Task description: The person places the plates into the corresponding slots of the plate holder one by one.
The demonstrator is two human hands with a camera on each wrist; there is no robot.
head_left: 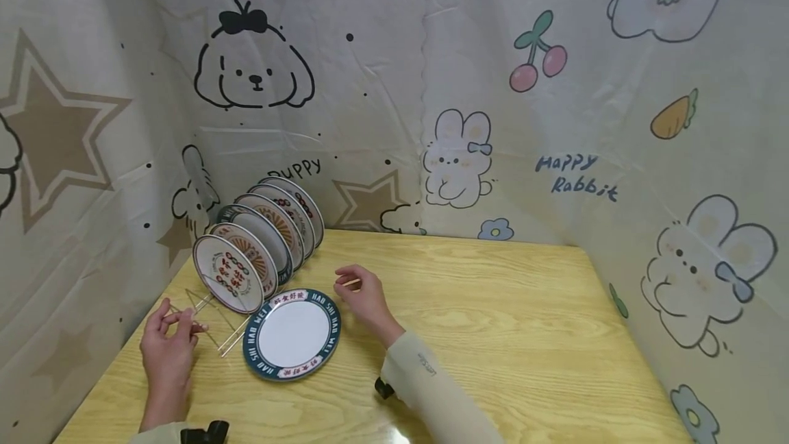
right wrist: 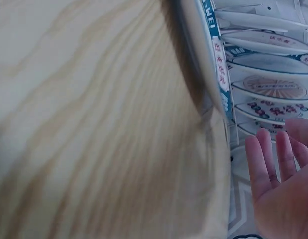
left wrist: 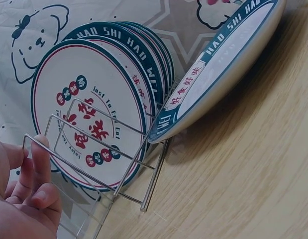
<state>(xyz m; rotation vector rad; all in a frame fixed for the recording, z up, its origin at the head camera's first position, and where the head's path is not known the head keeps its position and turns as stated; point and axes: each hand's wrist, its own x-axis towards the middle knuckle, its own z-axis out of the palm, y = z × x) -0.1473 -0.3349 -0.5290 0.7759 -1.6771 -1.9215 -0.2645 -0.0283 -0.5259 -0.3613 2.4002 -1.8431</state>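
A silver wire dish rack point(head_left: 231, 338) stands at the table's left, holding several plates upright in a row. The front one is a white plate point(left wrist: 89, 114) with red lettering. At the near end of the rack, my left hand point(head_left: 166, 348) pinches a wire corner between thumb and finger. A blue-rimmed plate point(head_left: 292, 334) with a white centre lies tilted beside the rack, its edge touching the wires in the left wrist view. Just beyond that plate's right side is my right hand point(head_left: 364, 297), fingers loosely bent and holding nothing. The rack's far part is hidden behind the plates.
The light wooden table point(head_left: 493, 334) extends to the right of the right hand. Printed cloth point(head_left: 382, 88) hangs around the back and both sides, close behind the standing plates.
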